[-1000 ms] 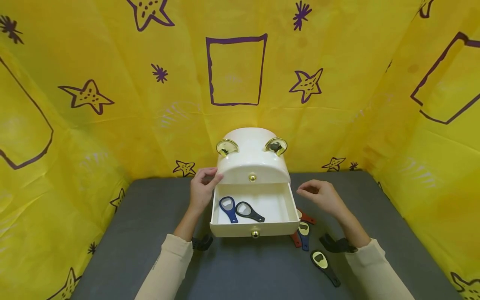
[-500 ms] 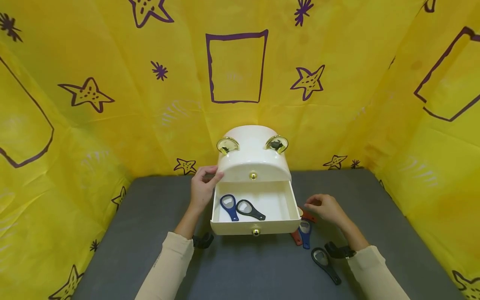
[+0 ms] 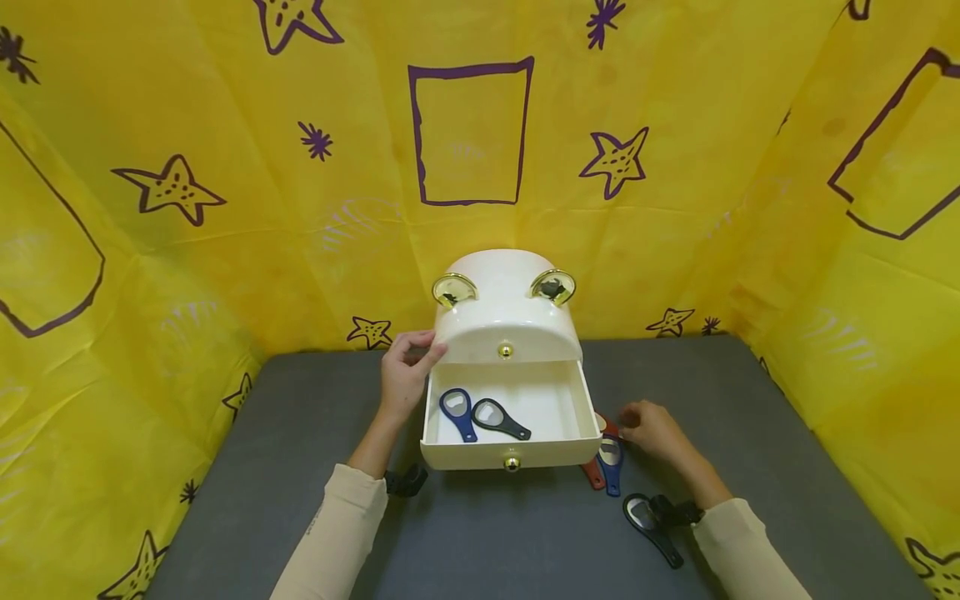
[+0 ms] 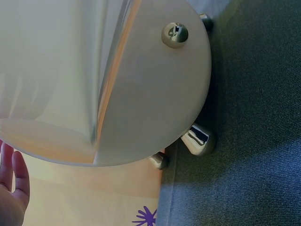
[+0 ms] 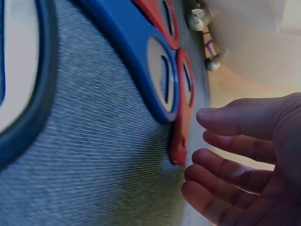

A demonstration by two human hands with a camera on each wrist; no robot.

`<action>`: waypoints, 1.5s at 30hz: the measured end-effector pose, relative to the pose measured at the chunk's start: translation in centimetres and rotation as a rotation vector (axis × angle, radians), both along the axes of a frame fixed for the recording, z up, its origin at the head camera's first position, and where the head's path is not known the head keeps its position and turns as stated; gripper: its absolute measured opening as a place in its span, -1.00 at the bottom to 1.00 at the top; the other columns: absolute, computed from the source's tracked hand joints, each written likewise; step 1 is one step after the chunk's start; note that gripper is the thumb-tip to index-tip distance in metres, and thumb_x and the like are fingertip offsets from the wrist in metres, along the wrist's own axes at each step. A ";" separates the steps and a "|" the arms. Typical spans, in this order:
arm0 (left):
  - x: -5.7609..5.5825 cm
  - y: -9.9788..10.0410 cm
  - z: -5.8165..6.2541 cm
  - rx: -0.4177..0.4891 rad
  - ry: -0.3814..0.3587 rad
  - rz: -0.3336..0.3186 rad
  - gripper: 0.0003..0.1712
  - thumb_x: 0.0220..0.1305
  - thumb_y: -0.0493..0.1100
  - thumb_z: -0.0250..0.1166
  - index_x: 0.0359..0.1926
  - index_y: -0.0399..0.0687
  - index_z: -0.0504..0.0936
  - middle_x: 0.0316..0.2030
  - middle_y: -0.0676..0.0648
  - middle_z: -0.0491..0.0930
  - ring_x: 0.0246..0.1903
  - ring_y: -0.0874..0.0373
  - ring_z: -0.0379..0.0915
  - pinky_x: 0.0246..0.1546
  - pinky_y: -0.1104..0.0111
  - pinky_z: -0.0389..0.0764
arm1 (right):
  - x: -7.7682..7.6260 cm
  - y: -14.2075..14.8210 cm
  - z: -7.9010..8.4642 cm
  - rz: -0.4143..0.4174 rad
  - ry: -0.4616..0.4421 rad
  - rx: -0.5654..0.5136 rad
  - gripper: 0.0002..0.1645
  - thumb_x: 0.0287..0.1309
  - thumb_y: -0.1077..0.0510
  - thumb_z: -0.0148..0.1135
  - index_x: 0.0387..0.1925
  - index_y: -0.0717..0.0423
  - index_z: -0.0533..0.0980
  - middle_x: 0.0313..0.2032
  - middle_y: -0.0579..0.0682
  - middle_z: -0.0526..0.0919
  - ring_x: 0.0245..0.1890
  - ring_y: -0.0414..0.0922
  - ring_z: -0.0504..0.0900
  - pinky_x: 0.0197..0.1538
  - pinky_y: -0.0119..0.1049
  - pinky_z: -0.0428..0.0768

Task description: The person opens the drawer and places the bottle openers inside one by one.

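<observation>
Right hand point(image 3: 657, 429) is sinking lower since half a second ago | its thumb and fingers are curving loosely, standing apart | red bottle opener point(image 5: 180, 132) is lying just past those fingertips, blue bottle opener point(image 3: 612, 475) beside it | I'm seeing left hand point(image 3: 402, 382), thumb and fingers parted, touching white box point(image 3: 504, 308), drawer point(image 3: 468, 457) jutting beside them

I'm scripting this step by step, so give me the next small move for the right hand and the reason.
Probably pinch the nearest red opener with the right hand: its handle end lies close to that hand, which seems to hold nothing, and the open drawer already has a blue opener and a black opener in it.
</observation>
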State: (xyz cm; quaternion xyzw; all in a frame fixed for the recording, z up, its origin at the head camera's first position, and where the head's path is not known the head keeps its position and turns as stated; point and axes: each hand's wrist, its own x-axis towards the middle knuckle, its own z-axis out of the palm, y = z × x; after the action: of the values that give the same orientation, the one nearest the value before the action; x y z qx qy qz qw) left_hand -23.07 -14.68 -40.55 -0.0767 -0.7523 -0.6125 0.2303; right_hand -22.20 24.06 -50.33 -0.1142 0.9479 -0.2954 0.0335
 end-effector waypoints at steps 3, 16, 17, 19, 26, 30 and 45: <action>0.2 0.0 0.1 -0.001 0.002 0.001 -0.72 0.14 -0.38 0.38 -0.13 -0.47 0.62 -0.08 -0.38 0.55 -0.33 0.40 0.46 -0.26 0.56 0.57 | 0.2 -0.1 -0.5 0.005 -0.005 0.016 -0.76 -0.03 0.34 0.34 -0.25 0.38 0.62 -0.34 0.18 0.66 -0.31 0.04 0.62 -0.18 -0.02 0.61; 0.1 0.0 -0.1 0.016 0.015 -0.013 -0.71 0.13 -0.35 0.40 -0.15 -0.49 0.63 -0.08 -0.42 0.55 -0.33 0.42 0.48 -0.29 0.62 0.55 | 0.6 -0.9 -1.3 0.022 0.098 0.086 -0.87 -0.10 0.36 0.33 -0.39 0.28 0.65 -0.44 0.08 0.60 -0.40 -0.04 0.55 -0.29 -0.10 0.55; 0.1 0.0 -0.1 0.018 0.017 -0.014 -0.71 0.13 -0.35 0.40 -0.15 -0.49 0.63 -0.08 -0.42 0.55 -0.33 0.42 0.48 -0.29 0.62 0.55 | 0.5 -1.0 -1.3 0.025 0.105 0.086 -0.87 -0.10 0.36 0.33 -0.39 0.28 0.65 -0.44 0.08 0.60 -0.40 -0.04 0.55 -0.30 -0.10 0.55; 0.2 0.0 -0.2 0.019 0.017 -0.013 -0.71 0.13 -0.35 0.40 -0.15 -0.49 0.63 -0.08 -0.42 0.55 -0.33 0.42 0.48 -0.29 0.62 0.56 | 0.5 -1.1 -1.4 0.028 0.116 0.087 -0.87 -0.12 0.37 0.33 -0.40 0.28 0.66 -0.44 0.08 0.60 -0.40 -0.04 0.55 -0.30 -0.10 0.54; 0.3 0.0 -0.1 0.021 0.022 -0.006 -0.72 0.12 -0.37 0.41 -0.17 -0.50 0.63 -0.09 -0.43 0.56 -0.33 0.42 0.48 -0.29 0.57 0.56 | 0.4 -1.4 -1.5 0.033 0.120 0.086 -0.88 -0.10 0.37 0.34 -0.40 0.28 0.65 -0.47 0.05 0.55 -0.45 -0.10 0.48 -0.36 -0.18 0.48; 0.2 0.0 -0.1 0.027 0.034 -0.012 -0.72 0.12 -0.37 0.40 -0.16 -0.50 0.63 -0.10 -0.43 0.56 -0.33 0.41 0.49 -0.29 0.60 0.56 | 0.3 -1.5 -1.3 0.019 0.119 0.085 -0.90 -0.09 0.37 0.34 -0.42 0.28 0.64 -0.48 0.05 0.54 -0.47 -0.10 0.47 -0.38 -0.18 0.47; 0.1 0.0 0.2 0.017 0.010 -0.012 -0.71 0.13 -0.35 0.40 -0.15 -0.48 0.63 -0.08 -0.40 0.55 -0.30 0.42 0.47 -0.26 0.55 0.56 | 0.4 -0.7 -1.3 -0.049 0.100 0.100 -0.82 -0.10 0.36 0.32 -0.36 0.39 0.62 -0.46 0.12 0.56 -0.44 -0.02 0.51 -0.33 -0.09 0.54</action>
State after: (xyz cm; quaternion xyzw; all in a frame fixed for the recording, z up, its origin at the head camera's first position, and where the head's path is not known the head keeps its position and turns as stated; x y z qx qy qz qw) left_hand -22.95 -14.72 -40.38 -0.0821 -0.7456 -0.6196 0.2311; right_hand -21.84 23.37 -51.61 -0.1040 0.9644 -0.2426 -0.0154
